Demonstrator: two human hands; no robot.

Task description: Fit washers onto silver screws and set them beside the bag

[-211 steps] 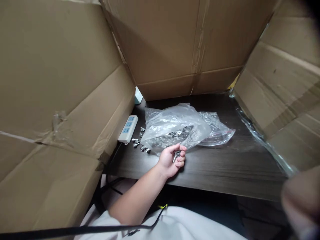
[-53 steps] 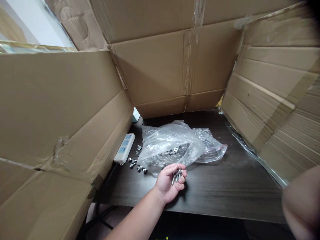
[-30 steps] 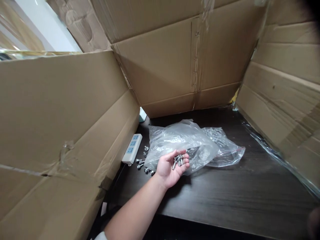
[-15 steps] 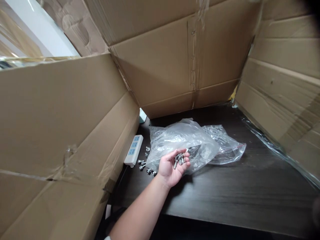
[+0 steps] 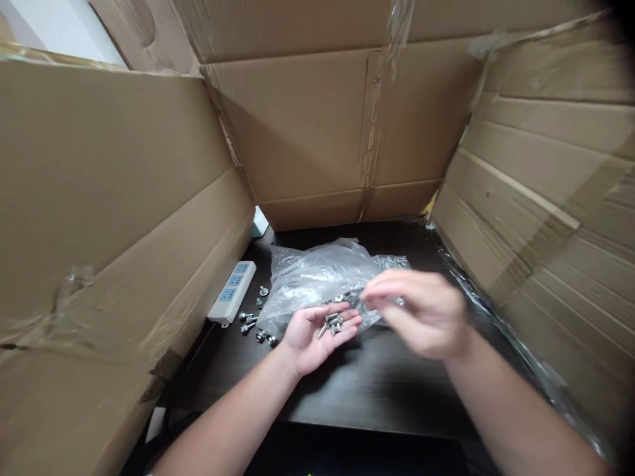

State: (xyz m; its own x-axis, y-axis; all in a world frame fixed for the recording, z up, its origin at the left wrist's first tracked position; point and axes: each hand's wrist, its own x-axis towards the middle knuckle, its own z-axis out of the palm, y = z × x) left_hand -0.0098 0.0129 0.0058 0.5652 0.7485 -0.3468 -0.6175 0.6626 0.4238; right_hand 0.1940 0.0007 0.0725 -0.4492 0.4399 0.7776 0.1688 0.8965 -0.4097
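Palm up, my left hand (image 5: 317, 340) cups several silvery screws (image 5: 330, 324) in front of a clear plastic bag (image 5: 322, 271). My right hand (image 5: 417, 311) is in the air just right of it, blurred by motion, with thumb and fingers curved toward each other; whether something is between them cannot be made out. More dark screws or bolts show in the bag's mouth behind my left fingers. Left of the bag, several loose bolts with washers (image 5: 248, 320) lie on the dark table (image 5: 248, 383).
A white power strip (image 5: 232, 292) lies by the left cardboard wall (image 5: 124, 165). Cardboard also stands at the back (image 5: 307, 132) and right (image 5: 536, 165). A second clear bag (image 5: 391, 262) is partly hidden behind my right hand.
My right hand has come into view from the right. My left hand, still holding the screws, appears lower and further left, as the view has shifted too.
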